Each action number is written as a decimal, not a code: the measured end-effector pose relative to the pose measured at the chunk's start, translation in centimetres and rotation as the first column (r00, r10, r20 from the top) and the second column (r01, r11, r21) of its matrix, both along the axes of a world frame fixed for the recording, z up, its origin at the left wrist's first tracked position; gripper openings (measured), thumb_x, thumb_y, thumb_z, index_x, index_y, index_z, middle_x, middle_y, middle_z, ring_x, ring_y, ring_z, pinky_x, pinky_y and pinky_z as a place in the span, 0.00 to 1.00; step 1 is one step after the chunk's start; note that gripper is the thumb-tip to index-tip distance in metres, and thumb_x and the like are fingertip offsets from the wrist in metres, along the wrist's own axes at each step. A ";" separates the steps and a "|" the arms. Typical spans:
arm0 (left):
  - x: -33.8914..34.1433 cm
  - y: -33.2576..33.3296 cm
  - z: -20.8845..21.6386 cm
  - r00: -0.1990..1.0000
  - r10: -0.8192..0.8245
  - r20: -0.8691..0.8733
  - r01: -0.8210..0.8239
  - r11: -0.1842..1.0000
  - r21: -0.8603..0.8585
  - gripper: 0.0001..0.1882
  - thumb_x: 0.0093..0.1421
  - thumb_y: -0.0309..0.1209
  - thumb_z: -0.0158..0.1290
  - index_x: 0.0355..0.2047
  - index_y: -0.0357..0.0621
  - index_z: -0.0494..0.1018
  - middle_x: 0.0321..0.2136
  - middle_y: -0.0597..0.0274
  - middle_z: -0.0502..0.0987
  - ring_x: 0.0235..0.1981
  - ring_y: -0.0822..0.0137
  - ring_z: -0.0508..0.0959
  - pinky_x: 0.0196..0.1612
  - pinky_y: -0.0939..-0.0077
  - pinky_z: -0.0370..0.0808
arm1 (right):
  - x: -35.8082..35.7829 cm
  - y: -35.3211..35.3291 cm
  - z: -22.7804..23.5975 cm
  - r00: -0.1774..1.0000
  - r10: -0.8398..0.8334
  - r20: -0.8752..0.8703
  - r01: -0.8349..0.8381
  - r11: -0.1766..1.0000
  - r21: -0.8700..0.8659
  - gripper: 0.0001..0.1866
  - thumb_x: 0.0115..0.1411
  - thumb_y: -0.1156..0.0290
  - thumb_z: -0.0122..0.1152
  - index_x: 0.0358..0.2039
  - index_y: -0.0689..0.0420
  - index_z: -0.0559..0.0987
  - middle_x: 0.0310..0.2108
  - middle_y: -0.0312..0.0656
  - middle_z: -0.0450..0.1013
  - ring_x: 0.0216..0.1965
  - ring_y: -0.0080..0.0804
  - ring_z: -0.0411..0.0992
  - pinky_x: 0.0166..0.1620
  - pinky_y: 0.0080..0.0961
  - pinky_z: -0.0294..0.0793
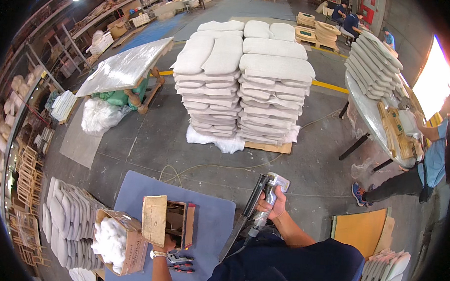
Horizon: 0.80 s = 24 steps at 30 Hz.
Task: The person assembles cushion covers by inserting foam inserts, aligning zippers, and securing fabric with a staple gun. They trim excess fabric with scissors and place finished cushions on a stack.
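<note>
My right hand [278,204] is closed round a pneumatic staple gun [265,204], held up at the table's right edge with its long black magazine slanting down toward me. My left hand [167,243] reaches to the near side of a small cardboard box [188,227]. The raised flap [154,220] and the box wall hide its fingers, so I cannot see what they touch. The box stands open on a blue-grey covered table [215,214]. Beside my left wrist lie red-handled pliers [182,268] and a metal hand tool [179,258].
A carton of white stuffing [113,243] stands left of the box, near stacked grey cushions [66,209]. Ahead, tall stacks of pale padded cushions [274,68] sit on the floor. A hose [219,166] crosses the floor. At right, a person [428,152] stands by a round table [357,103].
</note>
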<state>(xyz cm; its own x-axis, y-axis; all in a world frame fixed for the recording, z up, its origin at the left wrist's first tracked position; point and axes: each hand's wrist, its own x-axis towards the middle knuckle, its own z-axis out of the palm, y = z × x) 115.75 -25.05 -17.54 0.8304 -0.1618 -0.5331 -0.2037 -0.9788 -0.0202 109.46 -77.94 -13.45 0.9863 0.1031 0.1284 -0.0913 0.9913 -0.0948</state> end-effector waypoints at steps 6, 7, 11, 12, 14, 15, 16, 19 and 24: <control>0.1 2.3 -1.0 0.999 -0.048 0.003 0.048 0.997 -0.062 0.25 0.51 0.52 0.61 0.45 0.53 0.86 0.47 0.50 0.84 0.54 0.43 0.79 0.65 0.51 0.70 | -0.1 0.3 0.0 0.999 0.027 -0.033 -0.025 0.998 0.049 0.36 0.64 0.36 0.59 0.48 0.63 0.78 0.36 0.41 0.78 0.21 0.23 0.65 0.28 0.26 0.64; 0.1 2.7 -1.6 0.996 -0.089 0.027 0.090 0.995 -0.036 0.24 0.52 0.51 0.59 0.44 0.51 0.86 0.46 0.49 0.85 0.53 0.44 0.80 0.64 0.52 0.71 | -0.1 0.5 0.1 0.999 0.021 -0.047 -0.019 0.999 0.038 0.36 0.64 0.36 0.58 0.48 0.63 0.78 0.36 0.41 0.78 0.21 0.23 0.65 0.28 0.26 0.64; 1.2 0.1 0.4 0.994 -0.093 -0.059 0.097 0.992 0.078 0.22 0.53 0.50 0.59 0.42 0.53 0.86 0.41 0.50 0.85 0.48 0.45 0.82 0.61 0.53 0.73 | -0.2 -0.2 0.1 0.998 -0.003 -0.066 0.002 1.000 -0.023 0.38 0.64 0.34 0.58 0.47 0.63 0.78 0.35 0.40 0.77 0.21 0.23 0.66 0.27 0.26 0.65; 1.5 0.0 0.9 0.994 -0.099 -0.046 0.101 0.994 0.039 0.22 0.53 0.50 0.60 0.43 0.53 0.86 0.42 0.50 0.85 0.48 0.45 0.82 0.61 0.53 0.73 | -0.3 -0.3 0.4 0.995 -0.023 -0.092 0.019 0.999 -0.036 0.38 0.64 0.34 0.58 0.47 0.63 0.77 0.35 0.39 0.76 0.21 0.24 0.66 0.27 0.26 0.65; 1.5 -0.1 1.2 0.995 -0.095 -0.025 0.095 0.995 -0.017 0.22 0.53 0.51 0.60 0.43 0.54 0.87 0.42 0.51 0.85 0.49 0.45 0.82 0.61 0.53 0.73 | -0.4 -0.3 0.7 0.994 -0.028 -0.105 0.020 0.997 -0.070 0.38 0.64 0.32 0.57 0.45 0.61 0.77 0.33 0.38 0.74 0.20 0.23 0.65 0.27 0.26 0.66; 1.4 0.0 1.3 0.996 -0.091 -0.015 0.091 0.995 -0.041 0.22 0.52 0.51 0.61 0.43 0.54 0.87 0.42 0.52 0.85 0.49 0.45 0.82 0.61 0.53 0.72 | -0.4 -0.2 1.3 0.992 -0.039 -0.119 0.030 0.996 -0.078 0.37 0.64 0.32 0.56 0.44 0.61 0.77 0.33 0.38 0.74 0.20 0.22 0.65 0.27 0.25 0.65; 1.0 0.1 1.3 0.996 -0.086 -0.009 0.085 0.994 -0.061 0.22 0.52 0.51 0.61 0.43 0.55 0.87 0.43 0.53 0.85 0.50 0.45 0.82 0.61 0.53 0.72 | -0.3 -0.1 1.5 0.990 -0.053 -0.132 0.042 0.995 -0.087 0.37 0.64 0.32 0.56 0.43 0.61 0.77 0.33 0.37 0.73 0.20 0.22 0.65 0.26 0.25 0.65; 0.9 0.3 1.9 0.998 -0.058 -0.011 0.056 0.992 -0.114 0.23 0.51 0.51 0.62 0.44 0.56 0.87 0.44 0.54 0.85 0.51 0.45 0.81 0.62 0.53 0.72 | -0.5 -0.1 1.7 0.985 -0.079 -0.156 0.064 0.993 -0.099 0.36 0.65 0.33 0.55 0.44 0.60 0.76 0.34 0.37 0.74 0.19 0.21 0.64 0.25 0.24 0.64; -1.3 -2.9 6.7 0.958 0.286 0.021 -0.262 0.904 -0.338 0.16 0.58 0.42 0.59 0.40 0.49 0.86 0.39 0.52 0.85 0.49 0.50 0.82 0.56 0.58 0.76 | -0.5 -0.4 -0.2 0.989 -0.069 -0.129 0.058 0.994 -0.087 0.35 0.67 0.34 0.52 0.47 0.58 0.76 0.34 0.37 0.74 0.19 0.21 0.64 0.24 0.24 0.63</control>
<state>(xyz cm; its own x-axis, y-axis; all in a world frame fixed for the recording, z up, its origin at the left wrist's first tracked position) 114.47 -27.98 -10.80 0.8998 -0.0787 -0.4292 0.0639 -0.9493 0.3079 108.91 -78.32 -13.62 0.9990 0.0445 -0.0094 -0.0455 0.9847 -0.1683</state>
